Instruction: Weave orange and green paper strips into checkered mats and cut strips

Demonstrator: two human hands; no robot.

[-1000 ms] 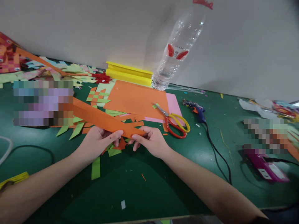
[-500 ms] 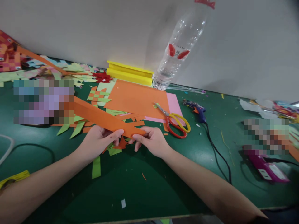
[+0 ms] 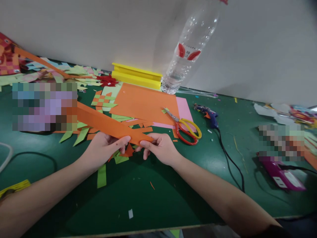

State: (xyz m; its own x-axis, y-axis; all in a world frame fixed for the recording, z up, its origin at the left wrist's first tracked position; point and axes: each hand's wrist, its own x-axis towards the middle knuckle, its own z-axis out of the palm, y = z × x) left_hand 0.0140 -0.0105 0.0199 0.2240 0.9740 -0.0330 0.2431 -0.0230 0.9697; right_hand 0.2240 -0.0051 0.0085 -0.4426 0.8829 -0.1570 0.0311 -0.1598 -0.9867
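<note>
An orange paper strip (image 3: pixel 104 121) slants across the middle of the head view, its far end running into a blurred patch at the left. My left hand (image 3: pixel 106 148) pinches it between thumb and fingers near its lower part. At the strip's right end, my right hand (image 3: pixel 159 148) grips the tip, thumb on top. Beneath and behind the hands lie green and orange paper scraps (image 3: pixel 121 158). Just beyond my right hand, scissors (image 3: pixel 184 129) with red and yellow handles rest open, their blades over an orange paper sheet (image 3: pixel 146 99).
A plastic bottle (image 3: pixel 190 39) stands by the wall, beside a folded yellow paper piece (image 3: pixel 136 77). A blue glue gun (image 3: pixel 208 115) lies to the right, its cord trailing forward. Farther right is a magenta device (image 3: pixel 283 175). Cut paper (image 3: pixel 81 71) is heaped at the back left.
The camera view has shifted very slightly. Both hands keep the same hold on the orange paper strip.
</note>
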